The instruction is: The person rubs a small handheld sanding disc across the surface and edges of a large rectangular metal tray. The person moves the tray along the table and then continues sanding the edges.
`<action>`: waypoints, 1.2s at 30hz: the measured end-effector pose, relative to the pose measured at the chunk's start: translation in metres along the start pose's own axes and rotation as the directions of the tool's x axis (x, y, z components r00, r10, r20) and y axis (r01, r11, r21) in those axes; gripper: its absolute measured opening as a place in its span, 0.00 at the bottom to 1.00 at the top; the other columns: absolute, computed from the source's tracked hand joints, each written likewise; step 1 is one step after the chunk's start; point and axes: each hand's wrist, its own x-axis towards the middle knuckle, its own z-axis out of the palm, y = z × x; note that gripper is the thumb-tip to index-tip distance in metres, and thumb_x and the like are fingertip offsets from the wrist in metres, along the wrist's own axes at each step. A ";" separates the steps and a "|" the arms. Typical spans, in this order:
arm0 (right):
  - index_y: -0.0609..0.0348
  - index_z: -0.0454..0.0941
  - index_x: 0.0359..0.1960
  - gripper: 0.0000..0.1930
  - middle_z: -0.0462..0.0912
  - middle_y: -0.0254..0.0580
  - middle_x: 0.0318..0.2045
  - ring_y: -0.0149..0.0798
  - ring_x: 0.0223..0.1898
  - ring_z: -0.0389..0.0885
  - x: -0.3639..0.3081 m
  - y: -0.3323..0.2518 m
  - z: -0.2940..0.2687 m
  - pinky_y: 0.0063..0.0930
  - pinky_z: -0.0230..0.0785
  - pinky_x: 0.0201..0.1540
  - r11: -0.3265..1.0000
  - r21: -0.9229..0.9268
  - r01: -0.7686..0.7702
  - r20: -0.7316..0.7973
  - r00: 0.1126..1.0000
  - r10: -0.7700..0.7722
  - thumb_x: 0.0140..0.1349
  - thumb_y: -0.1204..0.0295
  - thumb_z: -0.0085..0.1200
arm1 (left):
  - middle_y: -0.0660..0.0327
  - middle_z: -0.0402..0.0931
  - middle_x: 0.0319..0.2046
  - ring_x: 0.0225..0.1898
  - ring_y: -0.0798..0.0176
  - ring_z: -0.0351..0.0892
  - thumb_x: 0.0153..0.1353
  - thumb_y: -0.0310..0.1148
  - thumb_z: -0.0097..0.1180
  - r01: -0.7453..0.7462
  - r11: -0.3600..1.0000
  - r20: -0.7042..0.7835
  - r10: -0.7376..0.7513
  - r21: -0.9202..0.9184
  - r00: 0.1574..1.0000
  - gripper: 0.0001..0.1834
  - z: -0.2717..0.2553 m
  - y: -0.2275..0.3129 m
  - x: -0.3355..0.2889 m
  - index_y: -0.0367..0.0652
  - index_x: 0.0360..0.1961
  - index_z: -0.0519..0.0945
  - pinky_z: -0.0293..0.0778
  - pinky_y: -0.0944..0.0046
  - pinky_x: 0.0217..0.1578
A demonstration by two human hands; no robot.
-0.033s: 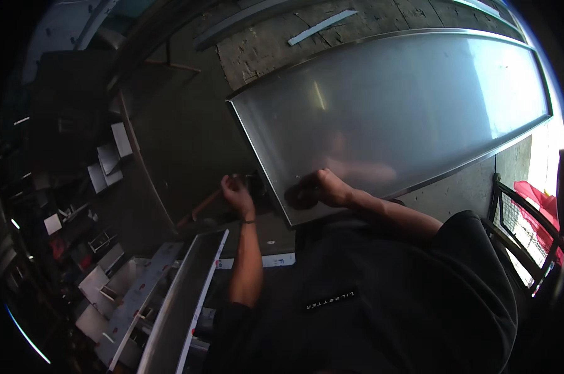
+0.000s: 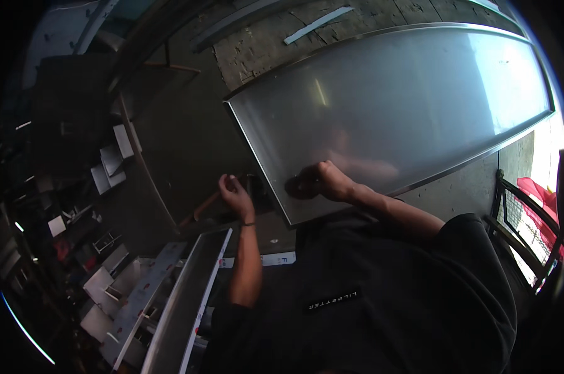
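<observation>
A long shallow metal tray-like panel [image 2: 394,93] with a raised rim fills the upper right. My right hand [image 2: 333,182] is over its near left corner, with fingers curled down. A dark rounded patch [image 2: 302,186] sits under those fingers; whether it is a held thing or partly a reflection, I cannot tell. My left hand [image 2: 236,196] is left of the panel's short edge, its fingers loosely bent and apart, with nothing visible in them. Beside it are a brownish bar [image 2: 206,207] and a dark object whose shape is lost in shadow.
At the lower left stands a long metal channel [image 2: 185,299] beside boxy metal parts [image 2: 135,311]. Several pale blocks [image 2: 112,161] lie farther left in shade. A light strip [image 2: 318,25] rests on the worn surface beyond the panel. A dark metal frame [image 2: 528,218] and red cloth [image 2: 540,202] are at right.
My right hand has shifted slightly up and away from me over the panel. The left hand stays nearly in place. The whole view has moved a little.
</observation>
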 end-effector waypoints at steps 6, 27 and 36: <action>0.67 0.83 0.42 0.09 0.84 0.48 0.37 0.46 0.40 0.86 -0.019 -0.047 -0.024 0.36 0.76 0.44 0.979 -0.027 0.203 -0.319 0.926 -0.201 0.63 0.76 0.60 | 0.54 0.81 0.44 0.43 0.55 0.83 0.68 0.36 0.60 -0.489 0.862 0.595 0.463 -0.130 0.657 0.17 -0.004 0.213 -0.017 0.39 0.53 0.76 0.76 0.61 0.43; 0.58 0.82 0.47 0.19 0.82 0.39 0.35 0.39 0.36 0.80 -0.145 0.066 -0.087 0.37 0.70 0.45 0.697 -0.704 -0.136 -0.702 0.285 -0.653 0.54 0.69 0.70 | 0.55 0.81 0.30 0.38 0.51 0.83 0.57 0.31 0.54 -0.865 -0.142 0.779 -0.522 -0.481 -0.348 0.07 0.117 0.296 0.082 0.47 0.33 0.83 0.78 0.53 0.38; 0.57 0.82 0.49 0.21 0.82 0.37 0.35 0.39 0.36 0.80 -0.141 0.076 -0.085 0.36 0.70 0.47 0.717 -0.675 -0.176 -0.735 0.249 -0.631 0.53 0.67 0.71 | 0.56 0.83 0.32 0.37 0.50 0.84 0.59 0.30 0.56 -0.833 0.081 0.593 -0.665 -0.547 -0.454 0.08 0.127 0.280 0.046 0.48 0.38 0.85 0.79 0.53 0.38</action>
